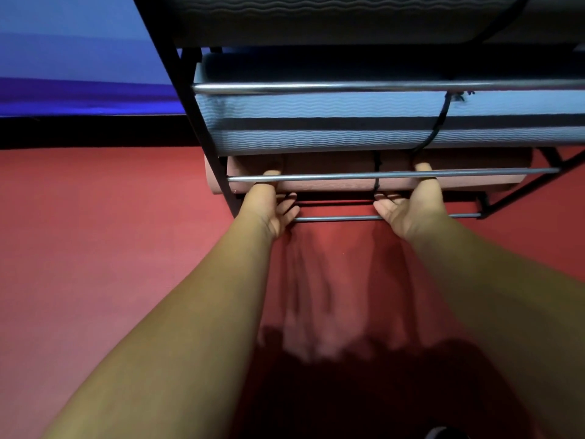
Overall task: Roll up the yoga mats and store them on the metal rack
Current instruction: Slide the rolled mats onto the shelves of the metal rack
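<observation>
A rolled pink yoga mat (329,185), tied with a black strap, lies on a low tier of the black metal rack (202,137), behind a steel bar. My left hand (269,207) grips its left part, thumb over the top and fingers below. My right hand (411,210) grips it right of the strap in the same way. Above it rests a rolled light-blue mat (316,134) with a black strap. A grey rolled mat (316,17) fills the top tier.
The rack stands on a red floor (95,264). A lower steel bar (335,218) runs under my hands. A blue surface (79,58) lies behind the rack at upper left. My shadow darkens the floor near the bottom edge.
</observation>
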The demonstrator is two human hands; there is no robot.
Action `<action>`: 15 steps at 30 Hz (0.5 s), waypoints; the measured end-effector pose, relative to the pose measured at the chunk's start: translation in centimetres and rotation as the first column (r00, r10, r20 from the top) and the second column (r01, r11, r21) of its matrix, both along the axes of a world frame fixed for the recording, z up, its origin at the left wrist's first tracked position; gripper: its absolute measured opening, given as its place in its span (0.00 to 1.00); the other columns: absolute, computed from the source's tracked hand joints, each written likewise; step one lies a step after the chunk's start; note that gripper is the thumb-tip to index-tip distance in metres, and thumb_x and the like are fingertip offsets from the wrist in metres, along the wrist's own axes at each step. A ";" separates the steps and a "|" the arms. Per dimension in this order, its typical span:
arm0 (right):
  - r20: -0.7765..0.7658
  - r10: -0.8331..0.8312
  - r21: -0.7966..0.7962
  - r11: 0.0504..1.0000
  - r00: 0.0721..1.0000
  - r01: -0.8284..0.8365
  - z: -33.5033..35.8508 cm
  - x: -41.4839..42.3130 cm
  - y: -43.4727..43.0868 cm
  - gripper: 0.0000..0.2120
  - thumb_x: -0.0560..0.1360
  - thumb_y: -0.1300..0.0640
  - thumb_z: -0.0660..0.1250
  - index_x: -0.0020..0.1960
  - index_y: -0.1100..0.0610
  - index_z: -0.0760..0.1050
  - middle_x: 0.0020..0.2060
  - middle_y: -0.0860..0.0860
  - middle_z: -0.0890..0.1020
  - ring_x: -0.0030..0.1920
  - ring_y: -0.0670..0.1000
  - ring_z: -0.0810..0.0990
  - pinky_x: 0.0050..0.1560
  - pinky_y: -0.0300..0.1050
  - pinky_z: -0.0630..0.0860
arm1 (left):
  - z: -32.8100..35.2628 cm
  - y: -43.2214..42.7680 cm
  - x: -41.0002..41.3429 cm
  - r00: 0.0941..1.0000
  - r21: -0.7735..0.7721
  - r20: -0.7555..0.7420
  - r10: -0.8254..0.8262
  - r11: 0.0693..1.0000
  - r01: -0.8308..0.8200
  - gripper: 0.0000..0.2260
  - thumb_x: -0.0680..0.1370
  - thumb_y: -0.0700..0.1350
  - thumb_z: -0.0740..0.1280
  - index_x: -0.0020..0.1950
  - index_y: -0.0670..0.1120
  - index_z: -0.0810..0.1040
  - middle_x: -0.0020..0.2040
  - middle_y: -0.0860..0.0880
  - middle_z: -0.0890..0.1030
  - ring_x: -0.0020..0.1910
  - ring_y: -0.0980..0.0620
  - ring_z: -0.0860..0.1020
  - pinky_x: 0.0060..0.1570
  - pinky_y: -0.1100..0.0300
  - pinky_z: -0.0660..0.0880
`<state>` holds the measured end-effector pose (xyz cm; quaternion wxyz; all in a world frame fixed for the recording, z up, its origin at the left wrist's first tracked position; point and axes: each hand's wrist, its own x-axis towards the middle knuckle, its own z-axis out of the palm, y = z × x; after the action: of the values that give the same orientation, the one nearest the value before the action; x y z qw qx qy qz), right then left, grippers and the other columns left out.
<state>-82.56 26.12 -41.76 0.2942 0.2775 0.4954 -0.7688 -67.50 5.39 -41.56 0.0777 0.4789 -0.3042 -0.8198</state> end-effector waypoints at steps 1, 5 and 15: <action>0.007 0.009 -0.038 0.999 1.000 -0.009 0.1 0.0 -0.1 0.25 0.79 0.38 0.69 0.70 0.51 0.75 0.69 0.56 0.78 0.68 0.63 0.80 0.73 0.62 0.72 | -0.1 0.0 0.1 1.000 0.020 -0.010 0.012 1.000 -0.011 0.17 0.82 0.56 0.68 0.64 0.45 0.76 0.57 0.45 0.77 0.56 0.47 0.82 0.51 0.47 0.80; 0.021 -0.043 -0.090 0.995 0.999 0.045 0.1 -0.2 -0.2 0.25 0.76 0.46 0.72 0.70 0.55 0.75 0.71 0.56 0.77 0.68 0.62 0.80 0.78 0.64 0.69 | 0.0 -0.1 0.6 0.985 0.069 -0.090 0.149 0.987 -0.144 0.09 0.81 0.48 0.68 0.60 0.48 0.78 0.57 0.44 0.75 0.59 0.43 0.76 0.67 0.47 0.74; -0.118 -0.055 0.179 0.981 0.992 0.076 -0.2 -1.5 1.1 0.24 0.79 0.45 0.73 0.70 0.55 0.74 0.60 0.57 0.79 0.54 0.58 0.86 0.44 0.54 0.83 | 0.9 -0.1 0.8 0.999 0.020 -0.016 0.045 0.999 -0.044 0.09 0.82 0.50 0.71 0.61 0.51 0.80 0.63 0.47 0.77 0.52 0.49 0.81 0.58 0.51 0.80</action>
<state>-84.06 27.27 -41.94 0.2137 0.2759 0.5704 -0.7435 -66.68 5.34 -40.69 0.0937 0.4796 -0.2848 -0.8247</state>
